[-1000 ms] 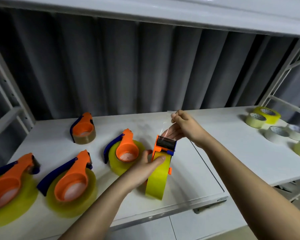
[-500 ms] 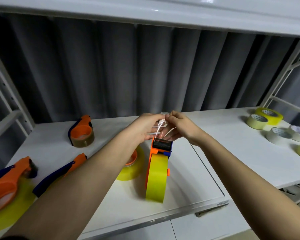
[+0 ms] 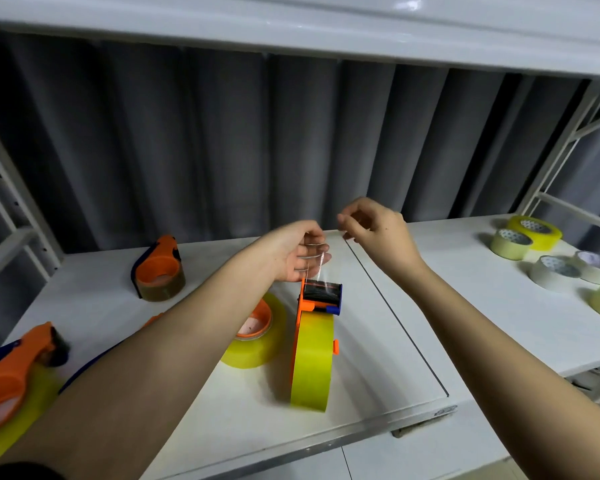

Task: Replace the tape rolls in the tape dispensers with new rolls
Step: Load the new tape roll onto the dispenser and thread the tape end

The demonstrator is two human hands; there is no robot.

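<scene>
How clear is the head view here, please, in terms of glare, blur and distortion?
Head view: glare on the top shelf; wide-angle bending bows the shelf frame; the clear tape strip by the left hand is faint; the near-left dispenser is soft.

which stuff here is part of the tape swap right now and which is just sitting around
In use: upright dispenser with yellow roll; clear tape end held by left hand; right hand lifted beside it.

Lying about: other loaded dispensers, loose rolls at far right.
</scene>
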